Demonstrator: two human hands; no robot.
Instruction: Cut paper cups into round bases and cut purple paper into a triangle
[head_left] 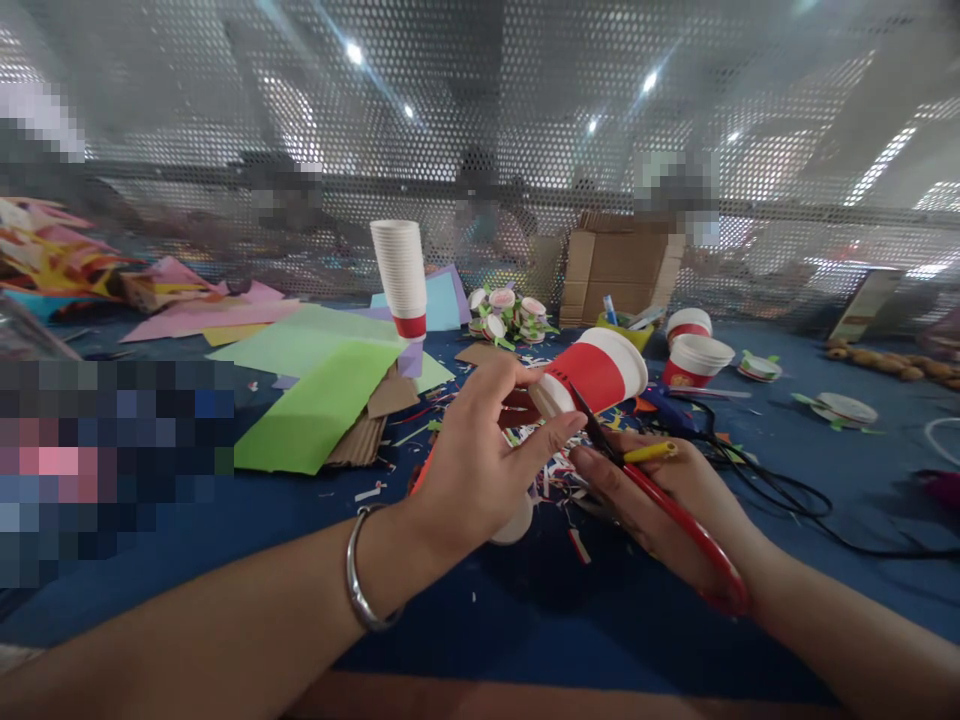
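Note:
A red and white paper cup (594,374) lies tipped on its side, its open rim facing away to the right. My left hand (480,450) is closed on the cup near its base, thumb and fingers around the bottom end. In my right hand (675,500) are scissors with red handles (694,530), their dark blades touching the cup's lower edge. A short yellow piece (651,452) sticks out by my right fingers; I cannot tell what it is. Beneath both hands lie paper scraps (559,480) and, partly hidden, a white disc (516,522).
A tall stack of paper cups (399,270) stands behind green paper (319,405). Two more cups (699,358), cut paper pieces (514,312) and a cardboard box (622,265) sit farther back. A black cable (787,500) crosses the blue table at right.

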